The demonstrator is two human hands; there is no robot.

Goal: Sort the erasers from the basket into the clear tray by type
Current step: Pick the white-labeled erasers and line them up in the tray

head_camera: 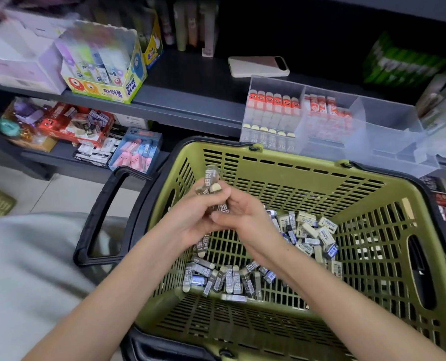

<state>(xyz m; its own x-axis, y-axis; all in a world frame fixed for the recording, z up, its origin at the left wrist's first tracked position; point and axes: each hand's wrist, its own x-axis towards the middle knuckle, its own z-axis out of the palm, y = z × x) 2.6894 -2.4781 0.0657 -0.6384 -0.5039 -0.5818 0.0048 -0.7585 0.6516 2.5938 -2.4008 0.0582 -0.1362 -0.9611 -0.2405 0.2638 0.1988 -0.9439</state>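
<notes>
We are gathering: our left hand [190,217] and right hand [245,220] both clasp a few grey-sleeved 2B erasers [211,187] above the olive-green plastic basket [307,175], seemingly squaring them. Next they need carrying to the clear plastic tray [388,118], beside its 2B row.

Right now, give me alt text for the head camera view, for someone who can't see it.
The left hand and right hand together grip a few grey 2B erasers above a green basket holding many more loose erasers. Behind it, a clear tray on a dark shelf holds orange-sleeved erasers in neat rows.
</notes>
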